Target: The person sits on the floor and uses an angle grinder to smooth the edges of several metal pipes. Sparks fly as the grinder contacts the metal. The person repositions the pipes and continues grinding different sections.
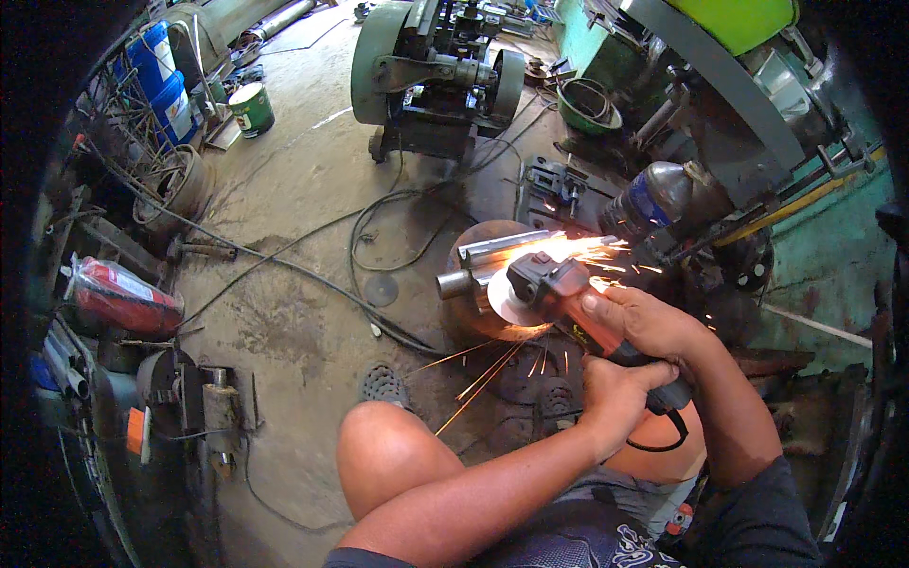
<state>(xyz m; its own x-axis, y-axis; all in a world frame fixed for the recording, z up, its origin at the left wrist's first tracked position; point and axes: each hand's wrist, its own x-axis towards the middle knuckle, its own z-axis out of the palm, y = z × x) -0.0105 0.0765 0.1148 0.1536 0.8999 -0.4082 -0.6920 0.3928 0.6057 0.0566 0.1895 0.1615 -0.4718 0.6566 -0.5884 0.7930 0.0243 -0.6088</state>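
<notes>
Both of my hands are closed around a red and black angle grinder (pixel 579 308). My right hand (pixel 649 320) wraps its body close behind the head, and my left hand (pixel 617 398) grips the rear end, where the cord leaves. The pale grinding disc (pixel 509 301) appears to touch the metal workpiece, and bright sparks fly right and down toward my legs. A shiny metal bar (pixel 497 248) and a short round pipe (pixel 454 284) show beside the disc, over a round brownish support (pixel 464 327). Glare and the grinder hide the exact contact.
A green belt-driven machine (pixel 379 62) stands ahead. Black cables (pixel 303 270) cross the floor. A large plastic bottle (pixel 653 194) and a small vise (pixel 559 185) lie near the sparks. At left are a red wrapped bundle (pixel 128 298) and a green bucket (pixel 251 109).
</notes>
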